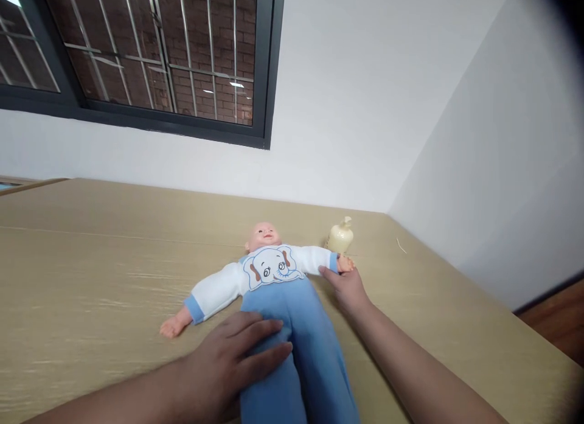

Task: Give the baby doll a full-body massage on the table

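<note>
A baby doll [274, 269] lies on its back on the wooden table [114, 253], arms stretched out to both sides. It wears a white top with an elephant print and blue trousers [292, 308]. My left hand [241, 354] rests on the trouser leg at the left, its fingers spread over the cloth. At the doll's sleeve cuff on the right is my right hand [347, 287], thumb against the sleeve and the other fingers hidden under the doll's wrist and hand.
A cream pump bottle [341, 235] stands just behind the doll's arm on the right. Farther right lies a thin pale strand [401, 246]. White walls [342, 107] border the table's back, with a barred window [182, 53] at the upper left.
</note>
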Demonstrator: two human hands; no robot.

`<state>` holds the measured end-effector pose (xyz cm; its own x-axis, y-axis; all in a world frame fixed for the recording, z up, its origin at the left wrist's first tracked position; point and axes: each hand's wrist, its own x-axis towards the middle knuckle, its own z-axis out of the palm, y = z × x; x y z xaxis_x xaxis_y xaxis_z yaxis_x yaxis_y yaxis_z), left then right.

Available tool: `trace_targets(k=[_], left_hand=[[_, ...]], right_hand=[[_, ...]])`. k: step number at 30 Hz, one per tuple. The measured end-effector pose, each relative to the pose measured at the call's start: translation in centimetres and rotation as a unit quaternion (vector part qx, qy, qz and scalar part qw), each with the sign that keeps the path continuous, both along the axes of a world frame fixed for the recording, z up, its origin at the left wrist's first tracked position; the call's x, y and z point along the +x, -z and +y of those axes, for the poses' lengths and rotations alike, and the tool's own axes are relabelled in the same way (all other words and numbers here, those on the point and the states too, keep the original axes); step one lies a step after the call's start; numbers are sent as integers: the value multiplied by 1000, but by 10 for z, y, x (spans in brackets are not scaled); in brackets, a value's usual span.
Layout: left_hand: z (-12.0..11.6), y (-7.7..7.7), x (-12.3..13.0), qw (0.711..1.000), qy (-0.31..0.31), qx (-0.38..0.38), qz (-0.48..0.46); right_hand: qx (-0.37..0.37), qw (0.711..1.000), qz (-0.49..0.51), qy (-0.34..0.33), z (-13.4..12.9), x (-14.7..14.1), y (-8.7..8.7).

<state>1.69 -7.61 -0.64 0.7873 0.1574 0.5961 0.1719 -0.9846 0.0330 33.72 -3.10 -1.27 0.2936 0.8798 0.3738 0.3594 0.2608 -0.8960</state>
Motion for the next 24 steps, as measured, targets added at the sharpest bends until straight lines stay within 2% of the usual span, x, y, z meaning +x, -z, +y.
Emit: trace_targets(k=[5, 7, 11, 13, 15, 18, 20, 22, 24], left_hand=[[-10, -12, 2, 997, 25, 57, 46], [-13, -17, 4, 996, 28, 66, 54], [-12, -17, 4, 997, 18, 57, 42], [-10, -13, 1, 998, -6, 54, 17], [-6, -10, -3, 998, -33, 47, -12], [-2, -7, -6, 999, -33, 18, -39], [1, -6, -7, 999, -17, -6, -42], [3, -5, -7, 999, -7, -38, -37], [7, -2, -5, 996, 0, -84, -30]], right_hand=[[24, 997, -67, 3, -6, 10, -6], [26, 998, -55, -8, -5, 18, -7], [35, 995, 86, -24, 3, 34, -2], [38, 988, 150, -29, 7, 38, 1], [44, 972, 227, -34, 9, 38, 2], [50, 949, 311, -28, 7, 32, -2], [53, 960, 274, 10, 3, 25, -4], [66, 979, 181, 61, -2, 16, -5], [77, 992, 74, 73, -8, 5, -4]])
